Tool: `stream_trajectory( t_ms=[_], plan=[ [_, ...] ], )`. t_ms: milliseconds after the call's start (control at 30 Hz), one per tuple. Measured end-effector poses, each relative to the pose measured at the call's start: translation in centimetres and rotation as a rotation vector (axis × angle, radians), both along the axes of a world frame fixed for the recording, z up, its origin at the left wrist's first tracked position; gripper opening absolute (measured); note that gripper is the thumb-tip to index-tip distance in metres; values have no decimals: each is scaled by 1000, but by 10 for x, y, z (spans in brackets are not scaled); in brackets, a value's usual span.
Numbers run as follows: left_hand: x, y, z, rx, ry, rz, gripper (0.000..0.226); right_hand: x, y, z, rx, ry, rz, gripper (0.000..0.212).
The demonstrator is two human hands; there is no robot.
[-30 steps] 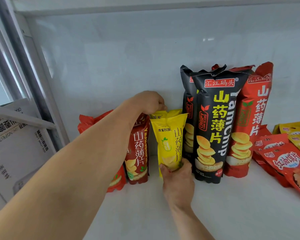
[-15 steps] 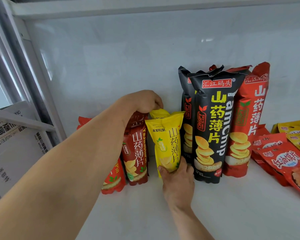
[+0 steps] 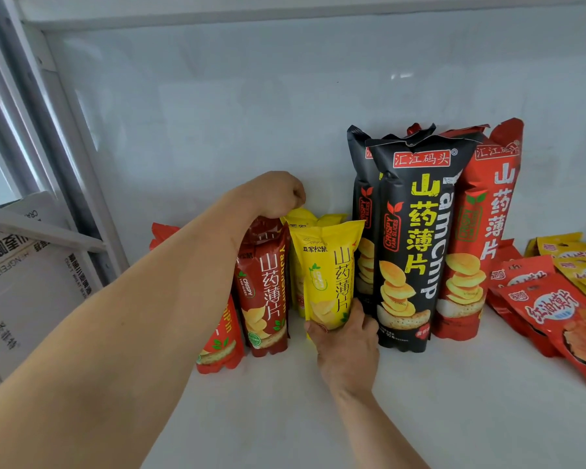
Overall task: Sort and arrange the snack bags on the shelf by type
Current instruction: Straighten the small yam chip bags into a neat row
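A small yellow yam-chip bag (image 3: 329, 275) stands upright on the white shelf (image 3: 454, 401). My right hand (image 3: 347, 346) grips its bottom end. A second yellow bag (image 3: 301, 216) stands right behind it, and my left hand (image 3: 278, 192) pinches that bag's top from above. Left of them stand a dark red yam-chip bag (image 3: 264, 292) and a bright red one (image 3: 219, 343), partly hidden by my left arm. To the right stand two tall black bags (image 3: 413, 245) and a tall red bag (image 3: 481, 231).
Flat red pouches (image 3: 555, 309) and yellow pouches (image 3: 575, 262) lie in a pile at the right. A cardboard box (image 3: 24, 282) sits outside the shelf frame (image 3: 65, 130) at the left. The white back wall is close behind the bags.
The front yellow bag has shifted slightly left and down, toward the dark red bag. My left hand has stayed at the tops of the bags, now on the rear yellow bag.
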State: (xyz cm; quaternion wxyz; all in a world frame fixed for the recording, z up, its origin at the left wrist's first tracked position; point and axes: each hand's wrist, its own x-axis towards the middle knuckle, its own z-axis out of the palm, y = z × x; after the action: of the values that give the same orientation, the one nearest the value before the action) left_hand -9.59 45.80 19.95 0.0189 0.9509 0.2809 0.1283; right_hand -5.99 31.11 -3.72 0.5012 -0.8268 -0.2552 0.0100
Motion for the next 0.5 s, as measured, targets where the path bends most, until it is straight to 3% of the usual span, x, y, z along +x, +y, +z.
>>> stream_trajectory(
  t_ms=[67,300,367,500],
  plan=[
    [-6,-5,1,9,-161,32,31,2,-3,0,4,8,30,104],
    [-69,-60,-53,41,-1170,103,29,13,-7,1,-36,9,142,112],
    [-80,-77,-88,-9,-1260,157,30,12,-8,1,-47,0,149,113],
    [-80,-105,-147,-40,-1252,178,41,13,-10,1,2,17,139,112]
  ],
)
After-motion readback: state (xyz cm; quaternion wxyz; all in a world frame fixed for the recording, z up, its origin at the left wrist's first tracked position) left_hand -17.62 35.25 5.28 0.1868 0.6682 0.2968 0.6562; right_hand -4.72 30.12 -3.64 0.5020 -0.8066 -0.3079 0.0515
